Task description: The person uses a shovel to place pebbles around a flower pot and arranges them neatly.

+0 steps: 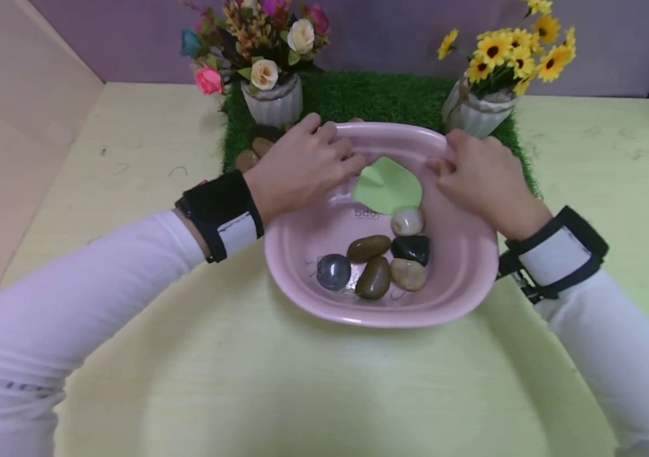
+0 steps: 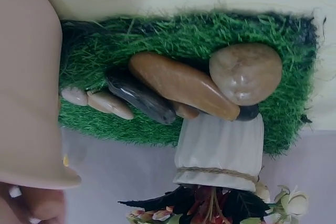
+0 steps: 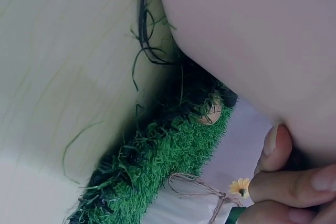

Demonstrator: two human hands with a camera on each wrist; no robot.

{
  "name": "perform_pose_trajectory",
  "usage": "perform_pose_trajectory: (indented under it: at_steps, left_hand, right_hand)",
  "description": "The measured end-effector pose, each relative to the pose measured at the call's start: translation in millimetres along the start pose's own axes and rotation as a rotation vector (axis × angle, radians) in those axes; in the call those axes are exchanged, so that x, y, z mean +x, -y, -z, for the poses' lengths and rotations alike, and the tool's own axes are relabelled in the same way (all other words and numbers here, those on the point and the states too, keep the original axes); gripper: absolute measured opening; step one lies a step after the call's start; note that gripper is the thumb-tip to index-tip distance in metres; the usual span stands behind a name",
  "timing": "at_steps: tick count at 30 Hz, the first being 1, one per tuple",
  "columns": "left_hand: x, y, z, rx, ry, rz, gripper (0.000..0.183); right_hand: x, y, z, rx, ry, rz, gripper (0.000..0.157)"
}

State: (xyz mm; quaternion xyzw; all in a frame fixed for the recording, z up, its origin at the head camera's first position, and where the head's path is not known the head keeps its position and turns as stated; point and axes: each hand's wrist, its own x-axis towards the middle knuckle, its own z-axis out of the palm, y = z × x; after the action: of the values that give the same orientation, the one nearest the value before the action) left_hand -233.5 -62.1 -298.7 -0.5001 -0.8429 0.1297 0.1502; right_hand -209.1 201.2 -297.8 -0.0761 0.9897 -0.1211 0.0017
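Observation:
Both hands grip the rim of a pink basin (image 1: 301,279), one at each far corner. My left hand (image 1: 307,165) curls over the far left rim, and my right hand (image 1: 475,178) pinches the far right rim. Inside the basin lie a light green scoop-like piece (image 1: 388,185), a white stone (image 1: 407,221), a black stone (image 1: 411,249), a beige stone (image 1: 408,273), a dark grey ball-like stone (image 1: 334,271) and brown stones (image 1: 373,278). In the right wrist view, fingers (image 3: 278,148) press against the basin's outer wall (image 3: 247,40).
Behind the basin is an artificial grass mat (image 1: 381,95), with a pot of mixed flowers (image 1: 274,101) at left and a pot of yellow flowers (image 1: 481,108) at right. Several large stones (image 2: 184,82) lie on the mat beside the left pot. A purple wall (image 1: 381,38) stands behind.

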Motion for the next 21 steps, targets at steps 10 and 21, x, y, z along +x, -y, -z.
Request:
perform_pose_trajectory:
  at_steps: [10,21]
  left_hand:
    - [2.5,-2.2,-5.7,-0.104,0.019,-0.034,0.033]
    - [8.8,3.4,-7.6,-0.251,0.087,-0.186,0.029]
  right_hand:
    - [0.3,-2.1,-0.2,0.002,0.006,-0.003,0.035]
    - [0.6,-1.5,1.6,0.000,0.021,-0.005,0.035]
